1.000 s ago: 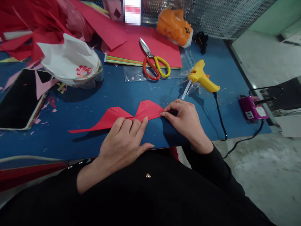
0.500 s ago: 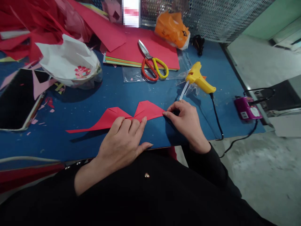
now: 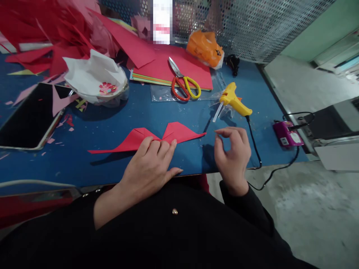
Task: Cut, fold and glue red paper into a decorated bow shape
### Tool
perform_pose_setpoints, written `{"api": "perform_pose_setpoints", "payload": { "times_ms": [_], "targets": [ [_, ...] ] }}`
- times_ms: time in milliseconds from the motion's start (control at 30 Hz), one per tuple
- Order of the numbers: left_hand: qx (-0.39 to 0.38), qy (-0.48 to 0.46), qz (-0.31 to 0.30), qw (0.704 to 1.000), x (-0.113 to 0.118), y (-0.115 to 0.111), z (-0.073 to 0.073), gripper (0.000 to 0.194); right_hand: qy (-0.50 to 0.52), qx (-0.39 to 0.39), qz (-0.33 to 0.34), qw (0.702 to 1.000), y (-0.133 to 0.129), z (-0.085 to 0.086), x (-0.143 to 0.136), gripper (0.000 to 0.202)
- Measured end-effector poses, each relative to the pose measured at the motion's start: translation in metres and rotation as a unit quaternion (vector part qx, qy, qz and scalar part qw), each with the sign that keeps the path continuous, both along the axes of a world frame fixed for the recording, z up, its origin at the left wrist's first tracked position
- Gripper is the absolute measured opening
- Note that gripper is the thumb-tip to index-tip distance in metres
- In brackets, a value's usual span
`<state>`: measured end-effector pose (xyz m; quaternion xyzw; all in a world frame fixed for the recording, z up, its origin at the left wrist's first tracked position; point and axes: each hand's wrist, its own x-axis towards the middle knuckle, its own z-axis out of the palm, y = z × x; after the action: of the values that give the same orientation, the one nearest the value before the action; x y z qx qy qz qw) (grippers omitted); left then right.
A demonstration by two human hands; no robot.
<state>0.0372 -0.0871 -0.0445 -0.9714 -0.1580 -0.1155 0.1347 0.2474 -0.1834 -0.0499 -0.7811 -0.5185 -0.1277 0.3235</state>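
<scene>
A folded red paper piece (image 3: pixel 179 131) lies on the table, with two pleated humps and a long thin tail at each end. My left hand (image 3: pixel 150 160) holds it down at the middle, fingers bent over its near edge and thumb stretched to the right. Past its right tip is my right hand (image 3: pixel 234 157), raised off the paper with nothing in it. Its thumb and forefinger are curved with a gap between them. Beyond this hand lies a yellow glue gun (image 3: pixel 237 104) with a clear glue stick poking out.
Scissors (image 3: pixel 185 86) with red and yellow handles rest on stacked coloured paper (image 3: pixel 162 56). Left of them stand a paper-lined bowl (image 3: pixel 92 71) holding red scraps and a phone (image 3: pixel 28 116). An orange packet (image 3: pixel 206 48) sits behind. A cord runs to a purple box (image 3: pixel 288 133) at the right edge.
My right hand has let go of the paper's right tip and moved right, away from it. The left hand stays on the middle of the paper. The whole view has shifted slightly.
</scene>
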Motion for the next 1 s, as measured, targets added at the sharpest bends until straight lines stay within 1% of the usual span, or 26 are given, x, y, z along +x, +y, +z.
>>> {"api": "perform_pose_setpoints", "payload": {
  "times_ms": [33, 67, 133, 167, 200, 233, 300, 433, 500, 600, 667, 733, 767, 800, 900, 933, 967, 1000],
  "targets": [
    [0.000, -0.002, 0.000, 1.000, 0.000, 0.000, 0.000, 0.062, -0.012, 0.001, 0.053, 0.999, -0.002, 0.002, -0.009, 0.026],
    [0.001, -0.004, 0.002, 1.000, 0.000, 0.000, -0.001, 0.060, -0.021, -0.024, 0.121, 0.992, -0.002, 0.003, -0.019, 0.036],
    [0.006, -0.009, 0.004, 1.000, -0.001, -0.001, -0.001, 0.053, -0.026, -0.097, 0.258, 0.961, 0.001, 0.003, -0.037, 0.050],
    [0.008, -0.010, 0.005, 1.000, -0.002, -0.001, 0.000, 0.048, -0.031, -0.126, 0.305, 0.944, 0.004, 0.002, -0.044, 0.053],
    [0.009, -0.007, 0.006, 1.000, -0.002, -0.001, 0.000, 0.044, -0.035, -0.149, 0.330, 0.931, 0.007, 0.001, -0.050, 0.055],
    [0.008, -0.001, 0.007, 1.000, -0.004, -0.001, 0.000, 0.042, -0.041, -0.169, 0.341, 0.924, 0.009, -0.001, -0.054, 0.056],
    [0.013, -0.005, 0.000, 1.000, -0.007, -0.002, 0.000, 0.041, -0.053, -0.183, 0.338, 0.922, 0.012, -0.005, -0.058, 0.059],
    [0.019, -0.058, -0.014, 0.998, -0.014, 0.000, -0.001, 0.045, -0.059, -0.188, 0.314, 0.929, 0.005, -0.012, -0.049, 0.065],
    [0.002, -0.073, -0.011, 0.997, -0.018, 0.001, -0.002, 0.046, -0.056, -0.196, 0.279, 0.938, -0.002, -0.015, -0.037, 0.066],
    [-0.028, -0.086, -0.009, 0.996, -0.023, 0.003, -0.003, 0.042, -0.064, -0.193, 0.202, 0.958, -0.011, -0.018, -0.022, 0.066],
    [-0.040, -0.088, -0.007, 0.995, -0.026, 0.003, -0.003, 0.040, -0.081, -0.195, 0.166, 0.963, -0.014, -0.017, -0.021, 0.068],
    [-0.044, -0.092, -0.004, 0.995, -0.027, 0.002, -0.002, 0.041, -0.095, -0.193, 0.148, 0.965, -0.012, -0.014, -0.028, 0.072],
    [-0.048, -0.091, -0.002, 0.995, -0.027, 0.001, -0.002, 0.042, -0.100, -0.188, 0.151, 0.965, -0.009, -0.011, -0.034, 0.074],
    [-0.054, -0.085, 0.002, 0.995, -0.027, 0.000, -0.001, 0.042, -0.103, -0.184, 0.168, 0.963, -0.006, -0.009, -0.041, 0.073],
    [-0.088, -0.062, 0.015, 0.994, -0.028, -0.001, 0.000, 0.040, -0.093, -0.178, 0.292, 0.935, 0.007, -0.006, -0.059, 0.062],
    [-0.100, -0.068, 0.018, 0.993, -0.029, 0.000, -0.001, 0.039, -0.081, -0.176, 0.322, 0.927, 0.010, -0.007, -0.063, 0.059],
    [-0.111, -0.083, 0.021, 0.990, -0.031, 0.001, -0.002, 0.038, -0.067, -0.175, 0.338, 0.923, 0.013, -0.008, -0.066, 0.056],
    [-0.119, -0.108, 0.030, 0.987, -0.033, 0.003, -0.003, 0.035, -0.054, -0.172, 0.340, 0.923, 0.015, -0.010, -0.067, 0.054]
  ]
}}
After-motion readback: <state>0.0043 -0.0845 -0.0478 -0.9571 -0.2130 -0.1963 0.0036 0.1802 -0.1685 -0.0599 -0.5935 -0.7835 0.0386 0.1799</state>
